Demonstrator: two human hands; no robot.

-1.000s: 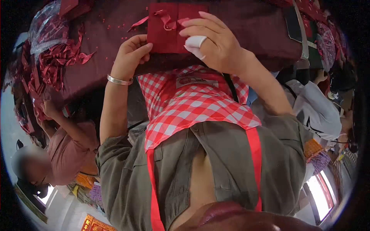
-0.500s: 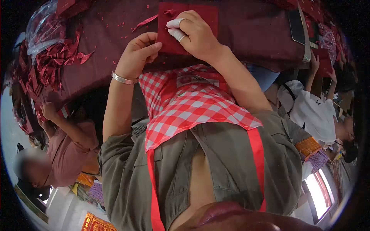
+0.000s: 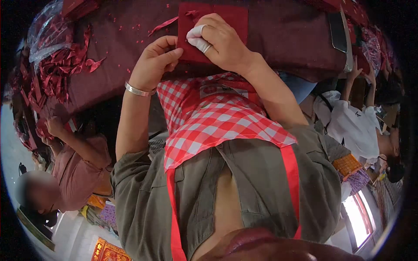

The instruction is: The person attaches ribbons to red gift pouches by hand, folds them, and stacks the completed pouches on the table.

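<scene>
A flat red square card or folder (image 3: 233, 19) lies at the near edge of the cloth-covered table. My left hand (image 3: 162, 56) pinches its left edge between thumb and fingers, a silver bangle on the wrist. Over the middle of the card is my right hand (image 3: 223, 41), two digits wearing white finger covers. Those covered tips press together low over the surface; whatever is between them is too small to make out. Just beyond the fingers, a small dark red piece (image 3: 190, 14) rests on the card. A red ribbon strip (image 3: 163, 26) lies on the cloth to the left.
Red ribbon scraps (image 3: 65, 65) heap at the left beside a clear plastic bag (image 3: 50, 30). Tiny red bits dot the dark red tablecloth (image 3: 283, 39). A dark phone-like slab (image 3: 337, 32) lies at the right. Co-workers sit on both sides, their hands at the table edge.
My right hand has shifted slightly down over the card, its covered fingertips still together. My left hand keeps its hold. The right-hand co-worker's hands have moved.
</scene>
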